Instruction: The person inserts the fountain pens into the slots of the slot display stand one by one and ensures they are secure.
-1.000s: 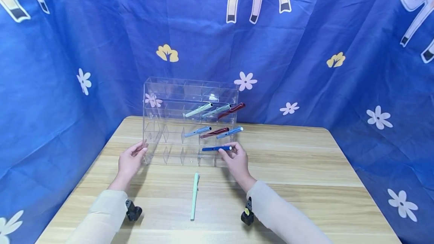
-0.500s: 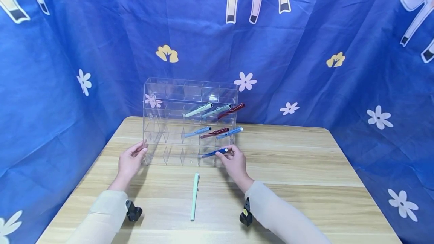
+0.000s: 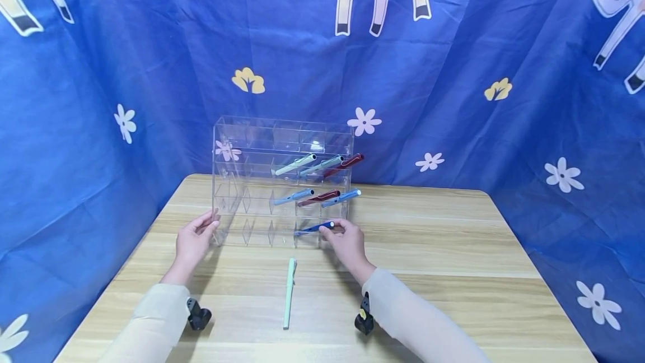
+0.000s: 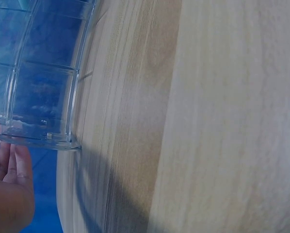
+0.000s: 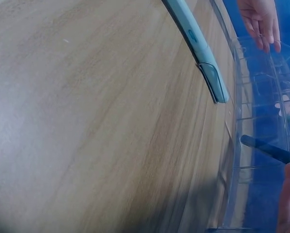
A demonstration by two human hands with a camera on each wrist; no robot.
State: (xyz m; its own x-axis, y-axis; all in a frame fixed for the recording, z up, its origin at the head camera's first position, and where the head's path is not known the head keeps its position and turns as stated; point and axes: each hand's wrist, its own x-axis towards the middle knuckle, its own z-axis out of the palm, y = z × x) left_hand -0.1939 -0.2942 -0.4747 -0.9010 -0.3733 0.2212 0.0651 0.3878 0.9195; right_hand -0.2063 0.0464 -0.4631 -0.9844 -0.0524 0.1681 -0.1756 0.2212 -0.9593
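A clear acrylic rack (image 3: 252, 139) with rows of compartments stands upright on the table. My left hand (image 3: 194, 242) grips its lower left side wall, thumb in front and fingers behind in the left wrist view. My right hand (image 3: 347, 244) pinches a dark blue pen (image 3: 313, 228) by its capped end at the bottom row. The other end of that pen (image 5: 266, 148) reaches into a compartment, tilted down to the left. On the table before the rack lies a mint green pen (image 3: 289, 296), clip side to the right.
In the middle rows rest several pens: a pale green pen (image 3: 295, 164), a teal pen (image 3: 321, 166), a dark red pen (image 3: 344, 166), a second red pen (image 3: 319, 198) and two light blue ones. A blue curtain (image 3: 428, 99) hangs behind the wooden table (image 3: 428, 307).
My right hand has moved slightly left and down, bringing the dark blue pen from nearly level to a slant with its tip in the bottom row. The left hand stays on the rack.
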